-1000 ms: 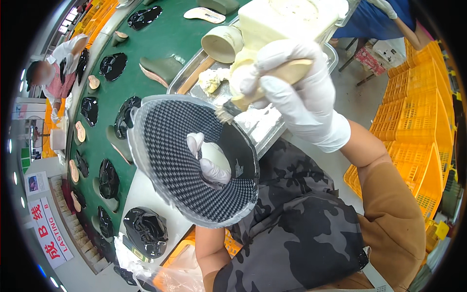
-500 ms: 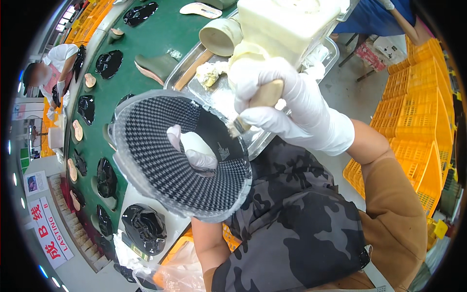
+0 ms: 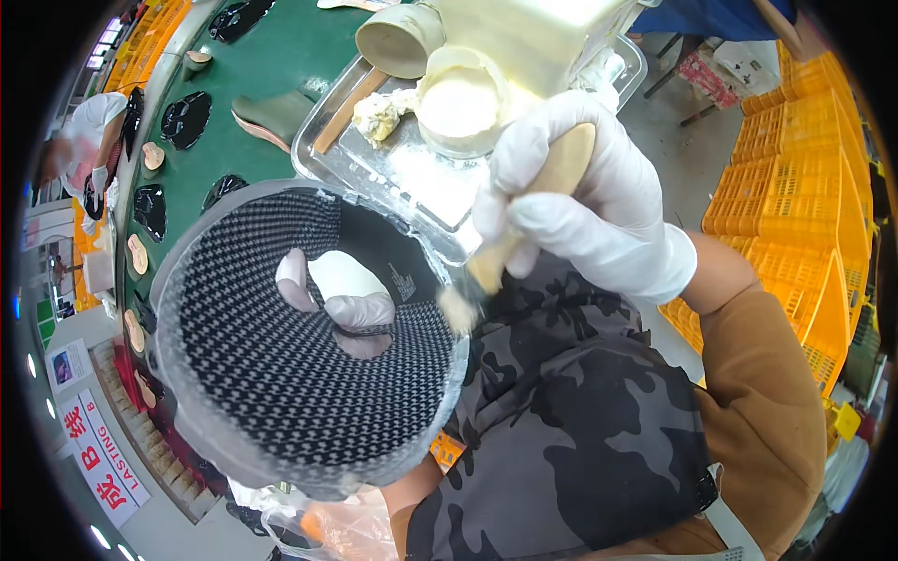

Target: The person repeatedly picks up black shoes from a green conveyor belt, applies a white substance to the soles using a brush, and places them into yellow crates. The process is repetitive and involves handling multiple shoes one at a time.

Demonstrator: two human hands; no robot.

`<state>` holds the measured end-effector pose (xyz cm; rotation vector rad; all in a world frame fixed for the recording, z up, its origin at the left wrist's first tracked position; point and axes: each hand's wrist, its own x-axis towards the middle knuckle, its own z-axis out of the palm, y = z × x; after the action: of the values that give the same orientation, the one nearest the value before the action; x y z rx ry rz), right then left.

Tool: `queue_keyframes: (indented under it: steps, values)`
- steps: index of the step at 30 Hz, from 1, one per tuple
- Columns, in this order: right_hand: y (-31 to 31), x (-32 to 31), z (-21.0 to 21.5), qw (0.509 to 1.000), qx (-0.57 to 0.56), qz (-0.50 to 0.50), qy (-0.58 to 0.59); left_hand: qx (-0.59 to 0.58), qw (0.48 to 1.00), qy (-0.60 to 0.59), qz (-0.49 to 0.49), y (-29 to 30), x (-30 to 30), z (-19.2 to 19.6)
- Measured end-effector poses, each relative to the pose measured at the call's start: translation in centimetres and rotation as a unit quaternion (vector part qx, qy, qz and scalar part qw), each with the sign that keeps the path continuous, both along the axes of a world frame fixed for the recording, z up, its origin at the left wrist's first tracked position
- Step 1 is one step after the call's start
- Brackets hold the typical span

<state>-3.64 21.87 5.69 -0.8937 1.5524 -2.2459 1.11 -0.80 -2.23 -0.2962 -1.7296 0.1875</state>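
Note:
My gloved left hand (image 3: pixel 351 285) holds a shoe upper (image 3: pixel 253 374) from beneath. Its fingers show in the middle of the upper, whose inside has a black and grey houndstooth lining; the palm is hidden. In my right hand (image 3: pixel 599 201), in a white glove, is a brush (image 3: pixel 561 164) with a pale wooden handle. The brush's blurred bristles are at the upper's right rim; I cannot tell whether they touch it. Beyond both hands, a cup of whitish liquid (image 3: pixel 460 105) stands in a clear tray (image 3: pixel 313 168).
Beside that cup are a tipped beige cup (image 3: pixel 400 42), a yellowish lump (image 3: pixel 376 117) and a large pale container (image 3: pixel 552 33). Black glossy shoe parts (image 3: pixel 185 120) and insoles (image 3: pixel 137 254) lie on the green table (image 3: pixel 281 56). Yellow crates (image 3: pixel 795 206) are stacked at right; a co-worker (image 3: pixel 89 140) stands far left.
The upper has come nearer and moved left and down, its opening facing me more. My right hand has shifted slightly right, and the brush now points down at the rim.

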Motion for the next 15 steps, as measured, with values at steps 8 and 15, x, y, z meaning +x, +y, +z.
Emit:
queue_keyframes:
  steps: [8,15]
  values:
    - [-0.2,0.4,1.2,0.998,-0.047,0.046,0.017,-0.187,0.957,0.077,0.21,-0.9,1.1,2.5]
    - [-1.6,-2.9,-3.0,0.977,0.032,-0.066,0.2,0.195,0.921,-0.333,0.054,2.1,5.0,1.2]
